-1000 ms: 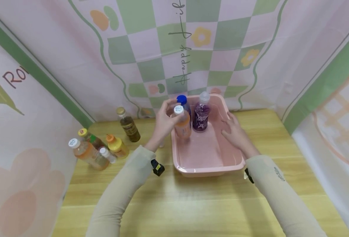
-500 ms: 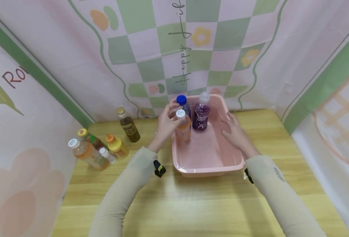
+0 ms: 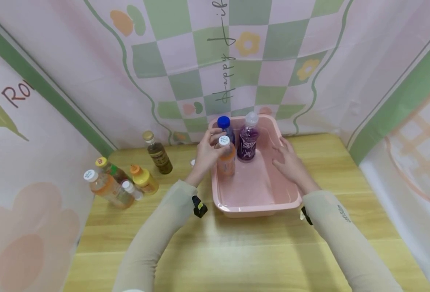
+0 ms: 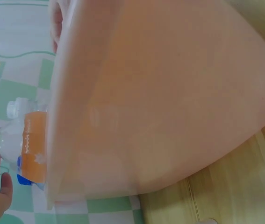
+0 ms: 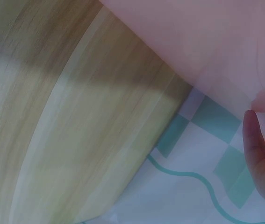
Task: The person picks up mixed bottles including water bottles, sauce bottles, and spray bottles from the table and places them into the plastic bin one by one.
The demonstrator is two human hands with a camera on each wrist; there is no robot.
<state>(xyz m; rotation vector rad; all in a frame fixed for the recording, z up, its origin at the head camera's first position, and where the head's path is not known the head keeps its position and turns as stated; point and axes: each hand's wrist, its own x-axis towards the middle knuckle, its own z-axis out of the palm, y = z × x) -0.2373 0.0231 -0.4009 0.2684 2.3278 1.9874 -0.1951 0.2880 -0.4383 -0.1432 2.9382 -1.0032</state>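
Note:
Thumb and fingers of my left hand (image 3: 207, 153) grip the neck of a white-capped bottle of orange drink (image 3: 226, 163), which stands inside the left side of a pink basin (image 3: 248, 209). Its orange label (image 4: 34, 147) shows above the basin's rim in the left wrist view. Just behind it is a blue-capped bottle (image 3: 224, 122), partly hidden by my hand and the orange drink. A bottle of purple drink (image 3: 247, 147) stands beside them at the back. My right hand (image 3: 291, 164) rests on the basin's right rim with its fingers loosely spread.
Left of the basin on the wooden table (image 3: 218, 251) stand a dark bottle with a gold cap (image 3: 160, 158), a yellow squeeze bottle (image 3: 145, 181), a small white-capped bottle (image 3: 132, 190), another orange drink bottle (image 3: 110, 190) and a yellow-capped sauce bottle (image 3: 114, 170). A patterned curtain (image 3: 207, 48) rises behind.
My left hand has moved slightly right and toward me, with the bottle of orange drink lowered a little in the basin. My right hand has stayed at the rim.

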